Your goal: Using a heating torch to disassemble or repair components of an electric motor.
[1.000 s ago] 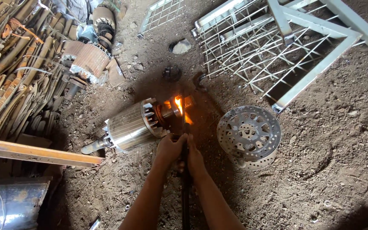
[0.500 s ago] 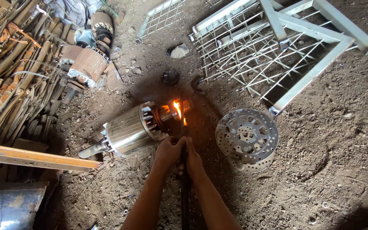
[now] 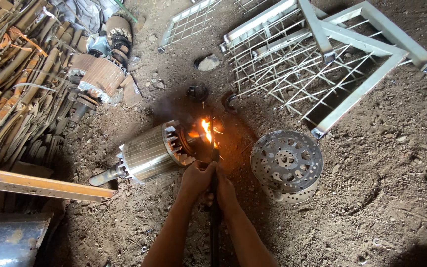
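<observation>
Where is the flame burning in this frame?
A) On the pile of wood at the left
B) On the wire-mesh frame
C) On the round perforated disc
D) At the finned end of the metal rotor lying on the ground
D: the flame sits at the finned end of the rotor, just beyond the hands gripping the torch; the disc lies apart to the right.

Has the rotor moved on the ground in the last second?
No. The rotor lies the same beside the perforated disc and the mesh frame; only the head camera shifted slightly.

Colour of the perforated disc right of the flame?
Silvery grey metal disc, with dark round holes; shows best in head view.
</observation>
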